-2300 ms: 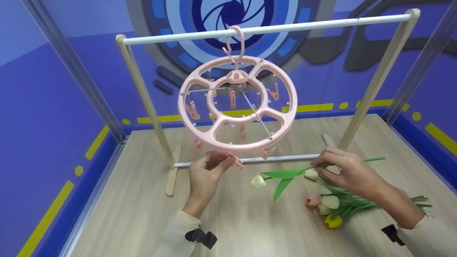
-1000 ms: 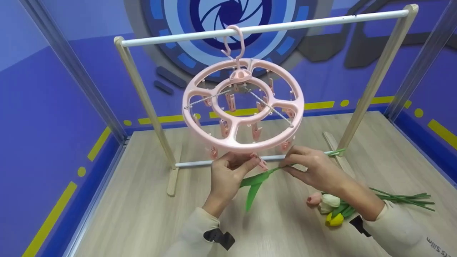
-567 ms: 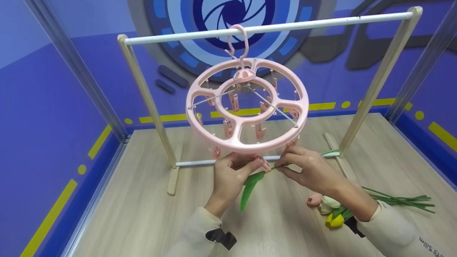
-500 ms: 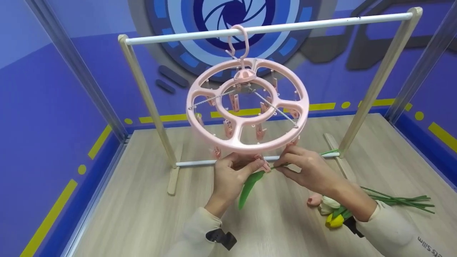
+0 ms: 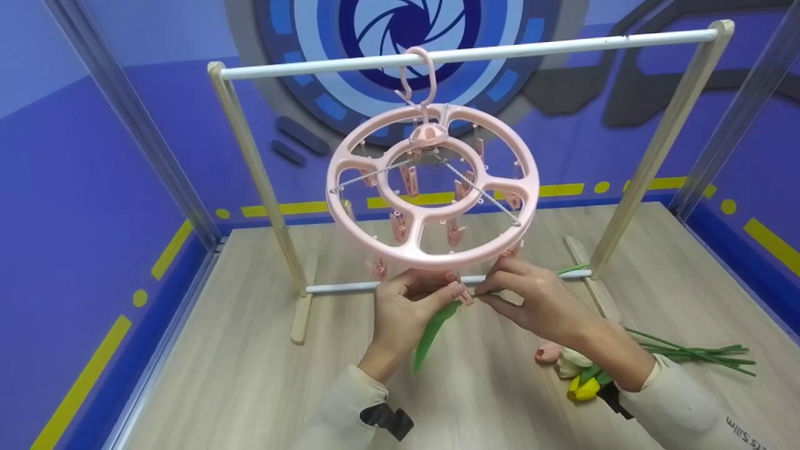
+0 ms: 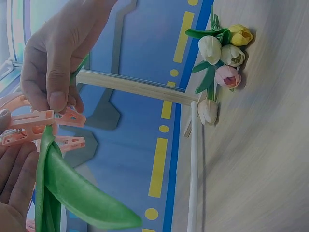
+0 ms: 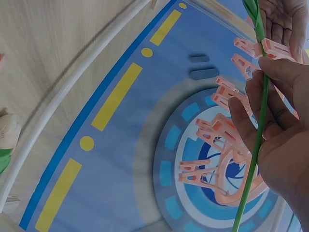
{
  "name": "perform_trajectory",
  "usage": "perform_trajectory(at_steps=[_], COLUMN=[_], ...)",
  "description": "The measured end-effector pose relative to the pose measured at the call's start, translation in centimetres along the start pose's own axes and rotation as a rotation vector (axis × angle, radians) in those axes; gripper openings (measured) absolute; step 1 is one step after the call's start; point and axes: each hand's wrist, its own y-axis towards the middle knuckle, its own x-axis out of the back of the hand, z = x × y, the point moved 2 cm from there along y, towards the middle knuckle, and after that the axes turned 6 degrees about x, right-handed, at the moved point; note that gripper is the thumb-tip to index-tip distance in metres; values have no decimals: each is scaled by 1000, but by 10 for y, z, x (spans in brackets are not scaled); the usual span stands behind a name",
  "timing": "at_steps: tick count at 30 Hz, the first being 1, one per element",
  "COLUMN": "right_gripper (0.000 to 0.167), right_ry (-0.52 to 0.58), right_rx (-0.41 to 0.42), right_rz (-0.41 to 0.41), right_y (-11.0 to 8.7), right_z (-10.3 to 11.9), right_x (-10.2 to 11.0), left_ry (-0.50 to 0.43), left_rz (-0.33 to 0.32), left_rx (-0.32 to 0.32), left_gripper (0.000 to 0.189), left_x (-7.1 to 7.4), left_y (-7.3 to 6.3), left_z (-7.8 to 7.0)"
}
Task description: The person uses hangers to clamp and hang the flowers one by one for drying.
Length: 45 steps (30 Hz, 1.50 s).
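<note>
A round pink clip hanger [image 5: 415,251] hangs from a white rail with several pink clothespins dangling from it. My left hand [image 5: 403,306] pinches one clothespin [image 5: 464,294] below the ring's front edge. Close to its right, my right hand [image 5: 540,297] holds the green stem [image 7: 262,116] of an artificial tulip between thumb and fingers. In the right wrist view the stem runs between the clothespin's two tips. The tulip's leaf [image 6: 84,191] droops below the clip, and its flower head is hidden behind my left hand in the head view.
Several artificial tulips, including a yellow one [image 5: 584,389] and a pink one [image 5: 548,352], lie at the right on the wood-grain table [image 5: 487,400]. The rack's white top rail [image 5: 562,48] spans two wooden posts, and a lower bar [image 5: 344,287] runs behind my hands.
My right hand has brought the tulip leftward until its stem meets the clothespin. The left hand has shifted right with the clip, and the hanger has turned and swung slightly right.
</note>
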Motion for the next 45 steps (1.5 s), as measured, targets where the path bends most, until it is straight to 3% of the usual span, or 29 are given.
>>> perform_trajectory(at_steps=[5,11,15,25,34,39,45], right_gripper=[39,38,38,37,36,35,35], right_ry=[4,-16,-22,-25,7,26,30], right_rx=[-40,-27,-13,-60,-67,-112,-113], right_rz=[4,11,9,-2,-5,5,-11], right_y=[-2,-3,-6,-16,-22,-27,-31], right_z=[-1,-3,-6,-15,-26,-30,-36], right_x=[0,-2,-3,1,9,13,18], left_ry=[7,2,-3,37,104,125,109], left_rz=[-5,10,3,-125,-295,-366,-313], left_rx=[22,63,37,-74,-204,-203,-149], left_gripper=[23,30,37,27,21,19,27], left_x=[0,0,5,30,53,62,64], left_y=[0,-4,-8,-22,-19,-13,-6], left_z=[2,4,6,12,9,12,18])
